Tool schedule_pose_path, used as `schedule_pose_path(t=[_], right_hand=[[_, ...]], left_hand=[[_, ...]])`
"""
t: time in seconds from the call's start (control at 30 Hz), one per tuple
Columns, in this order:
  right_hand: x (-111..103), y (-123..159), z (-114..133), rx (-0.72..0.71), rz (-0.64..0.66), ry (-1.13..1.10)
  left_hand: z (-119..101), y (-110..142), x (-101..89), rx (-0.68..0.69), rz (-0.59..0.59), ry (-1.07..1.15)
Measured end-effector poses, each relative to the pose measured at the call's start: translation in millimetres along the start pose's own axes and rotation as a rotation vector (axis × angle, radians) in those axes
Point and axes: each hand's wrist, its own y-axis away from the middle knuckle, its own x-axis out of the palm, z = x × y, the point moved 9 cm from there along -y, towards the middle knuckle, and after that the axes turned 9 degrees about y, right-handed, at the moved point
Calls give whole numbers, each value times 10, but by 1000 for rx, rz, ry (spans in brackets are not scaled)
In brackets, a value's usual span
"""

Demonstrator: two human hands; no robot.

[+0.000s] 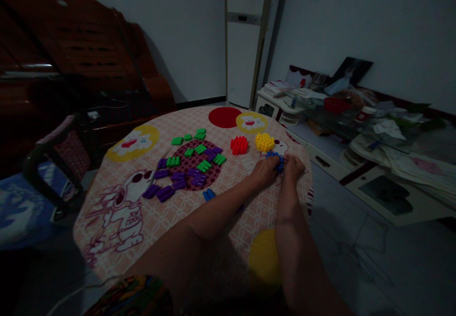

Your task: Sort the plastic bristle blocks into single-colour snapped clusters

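Right of centre, the blue cluster (273, 154) is flanked by 2 curled hands, left hand (264, 172) at its lower left, right hand (294, 167) at its right; their exact grip cannot be made out. The yellow cluster (264, 142) is seen just above.

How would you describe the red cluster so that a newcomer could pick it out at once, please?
On the round table, find the flat red circle printed near the cloth's far edge. Just nearer stands the red cluster, many small pieces packed together. Unlike that circle, it stands up from the cloth, and its similar neighbour to the right is yellow.
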Motion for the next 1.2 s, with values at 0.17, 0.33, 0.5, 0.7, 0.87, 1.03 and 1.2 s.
schedule_pose_path(t=[0.17, 0.33, 0.5, 0.7, 0.87, 1.03, 1.2], right_hand=[[-27, 22, -14, 79, -51, -43], [-79, 49, 89, -9, -75, 72], [-75, 70, 96, 10, -77, 76], [-45, 42, 100, 16, -72, 100], [-32, 7, 76, -4, -61, 132], [-10, 20, 35, -10, -26, 115], [-12, 69, 33, -12, -29, 86]], left_hand=[[23, 3, -15, -42, -9, -28], [16, 11, 35, -64, 0, -66], [-31, 15, -122, -67, 2, -73], [150, 157, -843, -178, 39, -75], [337, 615, -1163, -274, 187, -74], [449, 1073, -1315, -351, 272, -180], [545, 1391, -1486, -383, 323, -257]])
